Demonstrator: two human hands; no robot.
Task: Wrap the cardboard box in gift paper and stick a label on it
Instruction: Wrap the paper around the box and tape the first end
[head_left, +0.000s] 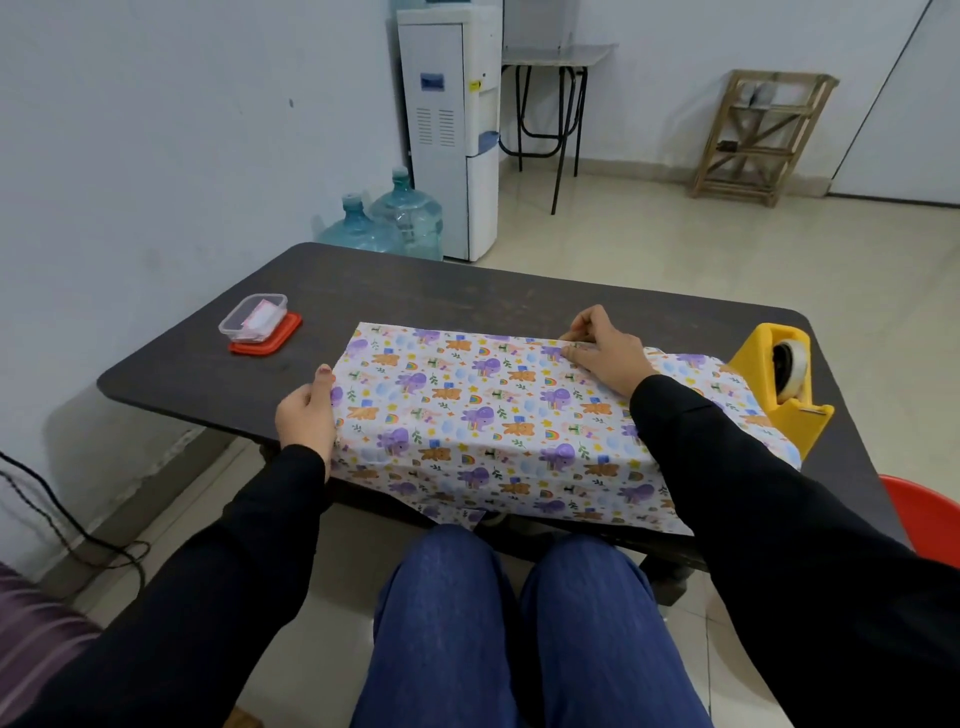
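Two Grips on the Paper: Crease the Far Fold

Gift paper (483, 410) overhangs the near edge of the surface (415, 291); the cardboard box lies hidden beneath it. The left grip (306, 415) clasps the paper's left end. The right grip (605, 348) pinches the fold at the far top edge. Recommended: pull taut, then crease flat before taping. The tape dispenser (779, 384) crowds the right end. Open room lies left, toward the clear container (257, 319).

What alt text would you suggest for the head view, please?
Seated at a dark table, a person holds patterned gift paper: the left hand grips its left edge, the right hand pinches its far edge. A yellow tape dispenser stands to the right; a clear container sits on a red lid to the left.
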